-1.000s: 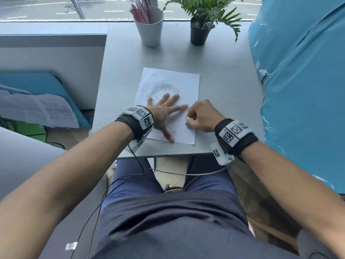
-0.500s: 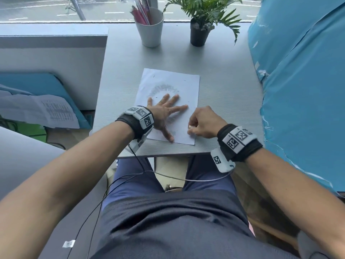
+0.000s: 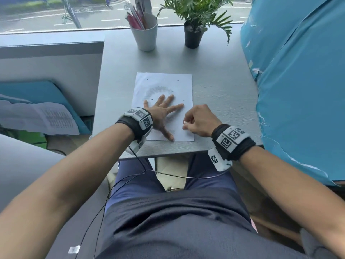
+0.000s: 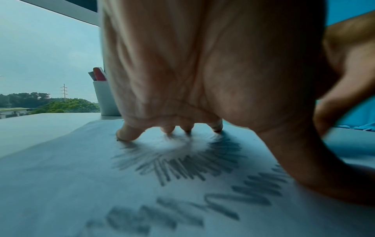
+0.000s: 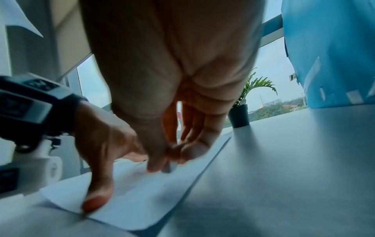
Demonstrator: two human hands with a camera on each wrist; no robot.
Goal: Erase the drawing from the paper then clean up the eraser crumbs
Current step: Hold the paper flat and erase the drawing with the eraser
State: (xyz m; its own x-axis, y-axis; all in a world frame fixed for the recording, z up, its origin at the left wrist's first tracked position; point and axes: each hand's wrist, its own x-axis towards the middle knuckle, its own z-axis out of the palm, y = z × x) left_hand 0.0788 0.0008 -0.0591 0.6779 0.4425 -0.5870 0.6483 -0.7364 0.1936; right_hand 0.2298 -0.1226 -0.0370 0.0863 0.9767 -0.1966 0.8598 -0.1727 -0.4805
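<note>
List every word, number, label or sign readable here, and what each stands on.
No text is readable.
Printed sheet left of the desk: rows of print, too small to read.
Wristbands: square code markers, no words.
Paper: pencil scribbles only, no writing.

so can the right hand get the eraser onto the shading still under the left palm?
Probably not yet. The left hand lies spread flat on the paper, covering those pencil strokes. The right hand pinches the eraser beside it; the left hand must shift first.
</note>
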